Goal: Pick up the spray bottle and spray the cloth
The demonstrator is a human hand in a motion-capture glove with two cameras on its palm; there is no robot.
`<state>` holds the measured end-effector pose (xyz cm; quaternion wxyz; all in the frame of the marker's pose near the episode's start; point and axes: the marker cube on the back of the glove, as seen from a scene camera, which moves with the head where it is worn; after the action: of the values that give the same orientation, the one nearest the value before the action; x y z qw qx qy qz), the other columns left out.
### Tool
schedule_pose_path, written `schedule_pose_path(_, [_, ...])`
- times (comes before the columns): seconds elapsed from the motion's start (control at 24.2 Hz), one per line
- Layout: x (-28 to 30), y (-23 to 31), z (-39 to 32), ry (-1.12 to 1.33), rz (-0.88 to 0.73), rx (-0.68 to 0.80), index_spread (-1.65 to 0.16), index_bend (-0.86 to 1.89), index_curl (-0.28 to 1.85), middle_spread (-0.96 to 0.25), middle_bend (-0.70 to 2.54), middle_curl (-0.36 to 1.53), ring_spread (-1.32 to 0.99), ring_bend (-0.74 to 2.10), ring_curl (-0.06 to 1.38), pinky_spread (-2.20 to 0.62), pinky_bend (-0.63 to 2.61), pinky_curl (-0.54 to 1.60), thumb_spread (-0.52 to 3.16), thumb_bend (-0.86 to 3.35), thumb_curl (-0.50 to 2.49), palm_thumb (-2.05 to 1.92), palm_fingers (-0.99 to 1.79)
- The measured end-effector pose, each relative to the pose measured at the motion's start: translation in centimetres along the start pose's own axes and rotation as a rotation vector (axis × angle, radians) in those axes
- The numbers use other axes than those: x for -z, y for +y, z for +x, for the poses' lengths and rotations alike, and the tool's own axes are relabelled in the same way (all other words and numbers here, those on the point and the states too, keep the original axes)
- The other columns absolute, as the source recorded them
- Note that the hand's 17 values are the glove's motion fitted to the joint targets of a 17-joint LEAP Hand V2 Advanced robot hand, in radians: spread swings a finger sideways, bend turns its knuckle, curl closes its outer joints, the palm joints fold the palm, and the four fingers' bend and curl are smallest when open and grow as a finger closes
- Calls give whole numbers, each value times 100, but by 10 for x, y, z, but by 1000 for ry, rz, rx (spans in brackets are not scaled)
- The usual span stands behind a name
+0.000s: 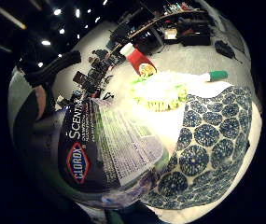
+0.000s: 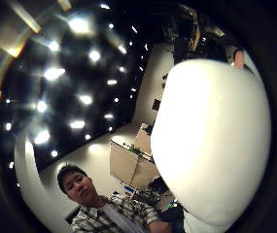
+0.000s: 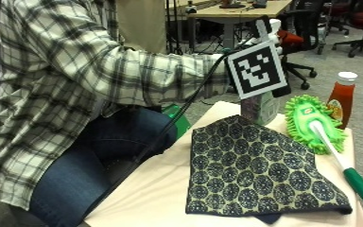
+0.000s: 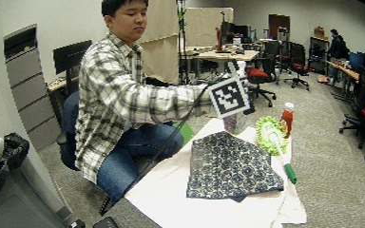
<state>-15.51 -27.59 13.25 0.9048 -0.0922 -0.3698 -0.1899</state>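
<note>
A spray bottle (image 3: 261, 108) with a Clorox label (image 1: 107, 145) is upright at the far end of the table. My gloved right hand (image 3: 281, 89) grips its upper part, mostly hidden behind the marker. The bottle fills the little finger side palm view, and its white top (image 2: 211, 141) fills the thumb side view. I cannot tell whether the bottle's base touches the table. A dark blue patterned cloth (image 3: 257, 170) lies spread on the table just in front of the bottle (image 4: 234, 122), also seen beside the label (image 1: 209, 140).
A green fluffy duster (image 3: 308, 120) with a white handle and green grip (image 3: 359, 185) lies along the cloth's right side. A red ketchup bottle (image 3: 342, 98) stands behind it. A cream sheet (image 3: 159, 189) covers the table. Desks and office chairs stand beyond.
</note>
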Motion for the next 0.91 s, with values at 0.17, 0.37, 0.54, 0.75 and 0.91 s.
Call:
schedule_pose_path(0.17, [-14,12,21,26,-108,-19,-28,28,60,-15,50,51,-21,60,48,-16,39,45,18,-3,80,104,126])
schedule_pose_path(0.37, [-30,7,40,20,-79,-26,-28,26,60,-14,49,51,-21,59,47,-16,40,45,20,-3,80,105,125])
schedule_pose_path(0.54, [-40,7,49,-7,-84,-38,-28,24,60,-14,47,51,-21,59,48,-15,39,45,23,-3,80,106,123])
schedule_pose_path(0.75, [-44,6,53,-10,-90,-40,-28,22,60,-13,46,51,-21,58,48,-15,38,45,25,-3,80,107,122])
schedule_pose_path(0.91, [-44,5,53,-17,-84,-44,-28,21,60,-13,45,51,-21,58,48,-15,38,45,27,-3,80,107,122])
